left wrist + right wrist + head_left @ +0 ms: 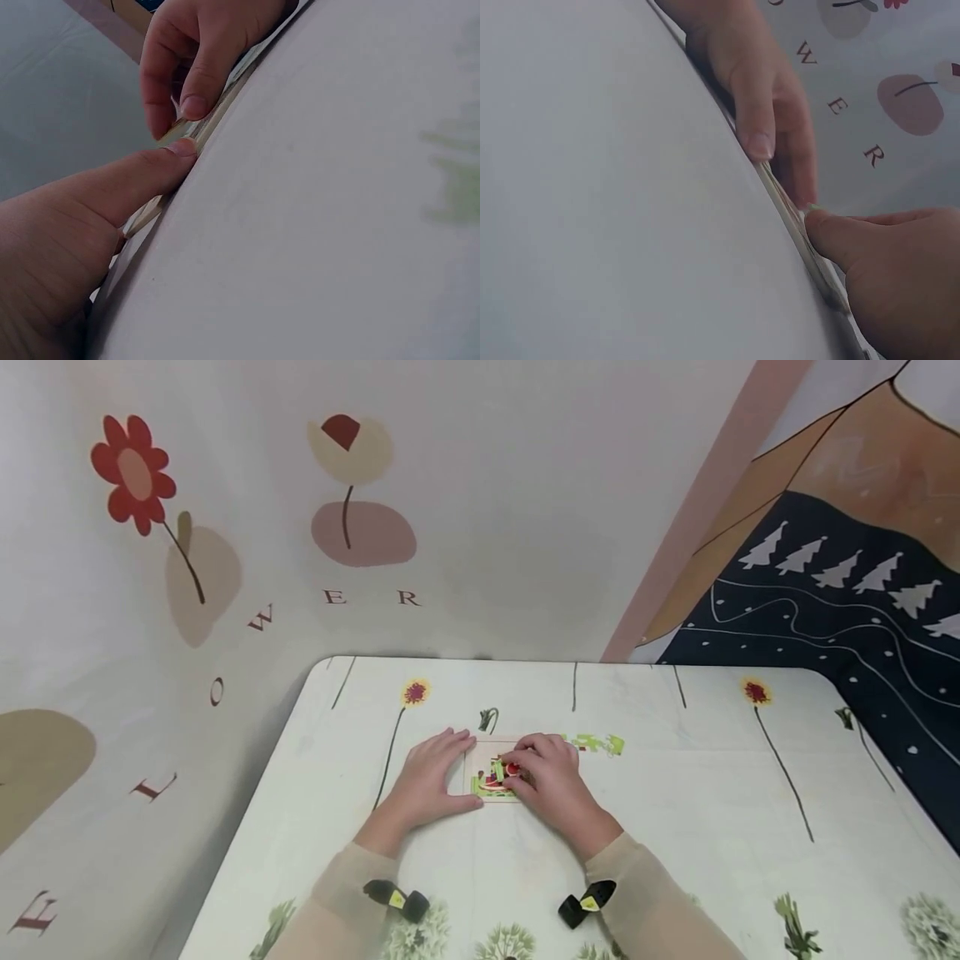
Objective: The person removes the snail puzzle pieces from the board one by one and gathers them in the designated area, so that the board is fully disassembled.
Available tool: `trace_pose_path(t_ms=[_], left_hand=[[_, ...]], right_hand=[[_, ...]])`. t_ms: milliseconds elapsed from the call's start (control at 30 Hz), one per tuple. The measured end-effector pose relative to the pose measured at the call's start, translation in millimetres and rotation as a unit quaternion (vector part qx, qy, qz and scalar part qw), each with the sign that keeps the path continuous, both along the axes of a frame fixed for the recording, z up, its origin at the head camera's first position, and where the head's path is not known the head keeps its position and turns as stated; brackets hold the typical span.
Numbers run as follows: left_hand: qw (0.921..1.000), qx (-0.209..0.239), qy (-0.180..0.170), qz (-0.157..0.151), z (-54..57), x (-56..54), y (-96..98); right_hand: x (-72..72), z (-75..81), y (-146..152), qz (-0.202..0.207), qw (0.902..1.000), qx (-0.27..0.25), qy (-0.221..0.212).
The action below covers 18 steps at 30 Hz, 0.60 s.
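A small, shallow jigsaw board [480, 753] with a pale base lies on the table, partly filled along its lower part with green, red and dark picture pieces [491, 783]. My left hand [429, 775] spans the board's left side, fingers straight at the upper corner and thumb along the near edge. Over the board's right half, my right hand [553, 779] pinches a puzzle piece [174, 133] between thumb and fingertips. That hand covers the right part of the board. In the right wrist view, a bit of green shows at the right thumb tip.
Loose green puzzle pieces [600, 743] lie just beyond the right hand, to the board's right. The table [675, 793] has a white floral cloth. Behind it hangs a printed curtain [525, 527] with flowers and letters; a dark tree-patterned cloth [832, 602] is at right.
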<state>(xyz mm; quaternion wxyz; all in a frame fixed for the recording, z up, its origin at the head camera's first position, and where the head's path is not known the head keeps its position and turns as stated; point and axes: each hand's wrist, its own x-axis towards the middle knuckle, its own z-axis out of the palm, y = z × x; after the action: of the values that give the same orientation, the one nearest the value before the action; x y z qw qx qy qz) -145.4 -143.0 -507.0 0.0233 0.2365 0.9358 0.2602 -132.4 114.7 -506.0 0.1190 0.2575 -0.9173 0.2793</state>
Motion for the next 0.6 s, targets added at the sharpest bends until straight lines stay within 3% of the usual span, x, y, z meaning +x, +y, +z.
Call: trace_pose_path(t_ms=[600], left_hand=[[1.0000,0.005,-0.005,-0.001,-0.1,-0.1,-0.8]], right_hand=[[6.9,-2.9,60,-0.091,0.9957,-0.016,-0.012]])
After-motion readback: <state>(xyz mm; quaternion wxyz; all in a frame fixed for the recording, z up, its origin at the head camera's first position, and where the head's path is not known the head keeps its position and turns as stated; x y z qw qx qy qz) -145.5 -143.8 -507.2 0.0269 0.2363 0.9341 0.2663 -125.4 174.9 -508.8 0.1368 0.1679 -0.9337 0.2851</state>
